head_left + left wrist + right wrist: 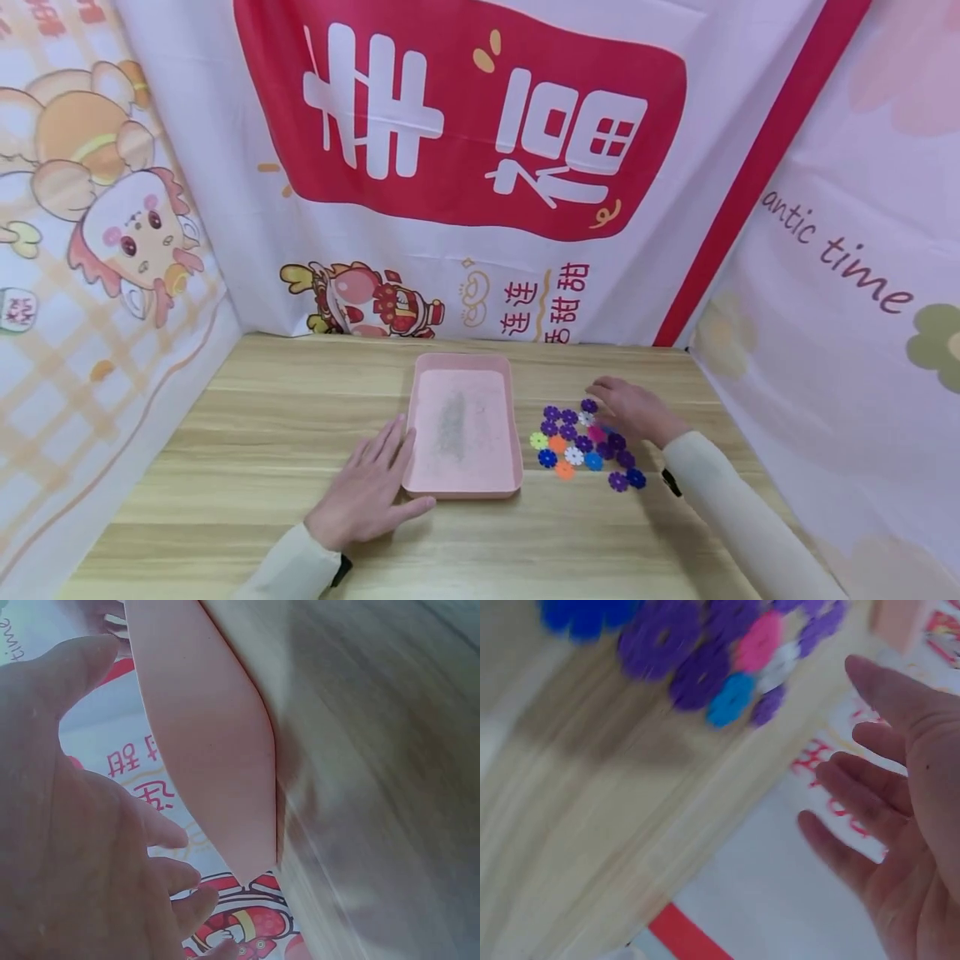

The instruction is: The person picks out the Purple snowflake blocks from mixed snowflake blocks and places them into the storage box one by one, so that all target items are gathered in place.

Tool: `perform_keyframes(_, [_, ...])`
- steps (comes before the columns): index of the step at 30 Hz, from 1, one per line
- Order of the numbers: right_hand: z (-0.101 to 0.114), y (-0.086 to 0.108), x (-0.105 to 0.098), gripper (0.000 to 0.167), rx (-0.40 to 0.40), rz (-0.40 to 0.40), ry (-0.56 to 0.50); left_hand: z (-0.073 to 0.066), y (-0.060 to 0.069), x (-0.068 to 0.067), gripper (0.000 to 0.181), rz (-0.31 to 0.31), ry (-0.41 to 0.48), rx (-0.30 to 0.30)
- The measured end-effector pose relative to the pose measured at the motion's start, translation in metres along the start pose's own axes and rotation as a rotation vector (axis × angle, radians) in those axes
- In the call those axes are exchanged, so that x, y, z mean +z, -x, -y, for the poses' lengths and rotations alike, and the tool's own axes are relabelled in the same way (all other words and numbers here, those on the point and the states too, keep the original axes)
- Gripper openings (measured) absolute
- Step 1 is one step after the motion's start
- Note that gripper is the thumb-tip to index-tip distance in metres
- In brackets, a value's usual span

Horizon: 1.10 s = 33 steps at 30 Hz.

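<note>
A shallow pink tray (517,467) lies on the wooden table, with a greyish smudge on its floor. My left hand (366,487) is at the tray's left side, fingers spread and close to its rim; whether they touch it I cannot tell. To the right of the tray lies a loose cluster of small flower-shaped plastic discs (567,432), mostly purple, with some blue, white, orange, pink and yellow-green. Above the cluster's far right side hovers my right hand (636,410). In the right wrist view its fingers (862,795) are loosely bent and hold nothing.
The wooden table (285,400) meets a printed cloth backdrop (480,275) at its far edge. Patterned cloth walls (825,350) stand at both sides. A dark blue disc (636,478) and a purple disc lie at the near right of the cluster.
</note>
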State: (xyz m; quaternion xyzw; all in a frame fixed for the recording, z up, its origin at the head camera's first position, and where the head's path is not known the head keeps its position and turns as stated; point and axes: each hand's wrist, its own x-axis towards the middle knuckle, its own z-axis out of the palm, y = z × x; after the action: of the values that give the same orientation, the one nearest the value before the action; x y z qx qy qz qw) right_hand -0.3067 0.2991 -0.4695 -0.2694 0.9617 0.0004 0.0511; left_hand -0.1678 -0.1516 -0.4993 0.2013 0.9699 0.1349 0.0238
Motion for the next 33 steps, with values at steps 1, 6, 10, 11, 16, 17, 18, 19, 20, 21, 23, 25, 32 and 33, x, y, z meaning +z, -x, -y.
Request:
perform_keyframes(1, [-0.003,-0.007,0.000,0.052,0.000,0.021,0.002,0.000,-0.001,0.000,0.104,0.006,0.004,-0.009])
perform_keyframes(6, [-0.014,-0.026,0.002,0.052,0.056,0.109,-0.071,-0.002,-0.003,-0.001,0.107,0.026,0.005,-0.028])
perform_keyframes(10, [-0.020,-0.035,0.003,0.055,0.103,0.122,-0.126,-0.001,-0.004,0.001,0.106,0.021,0.012,-0.038])
perform_keyframes(11, [-0.021,-0.037,0.003,0.055,0.115,0.123,-0.142,0.000,-0.004,0.001,0.105,0.017,0.018,-0.040])
perform_keyframes(16, [-0.022,-0.048,0.005,0.055,0.129,0.160,-0.166,0.002,-0.004,0.003,0.101,0.023,0.036,-0.048])
perform_keyframes(17, [-0.022,-0.050,0.005,0.054,0.128,0.172,-0.166,0.003,-0.004,0.003,0.100,0.022,0.043,-0.046])
perform_keyframes(18, [-0.022,-0.052,0.006,0.053,0.128,0.182,-0.165,0.003,-0.004,0.003,0.099,0.024,0.042,-0.046])
perform_keyframes(19, [-0.023,-0.054,0.006,0.052,0.131,0.191,-0.171,0.003,-0.004,0.004,0.099,0.023,0.045,-0.043])
perform_keyframes(20, [-0.023,-0.055,0.006,0.050,0.139,0.198,-0.180,0.003,-0.005,0.004,0.098,0.021,0.046,-0.039])
perform_keyframes(21, [-0.024,-0.056,0.007,0.048,0.137,0.203,-0.182,0.003,-0.006,0.004,0.097,0.019,0.047,-0.034])
perform_keyframes(23, [-0.026,-0.057,0.008,0.042,0.143,0.211,-0.189,0.003,-0.008,0.004,0.097,0.018,0.044,-0.026])
perform_keyframes(25, [-0.027,-0.058,0.009,0.038,0.140,0.215,-0.192,0.004,-0.009,0.005,0.097,0.026,0.046,-0.019])
perform_keyframes(32, [-0.028,-0.061,0.013,0.032,0.113,0.215,-0.190,0.008,-0.009,0.010,0.097,0.046,0.049,-0.018])
perform_keyframes(33, [-0.028,-0.061,0.013,0.032,0.118,0.214,-0.196,0.007,-0.009,0.011,0.097,0.045,0.047,-0.016])
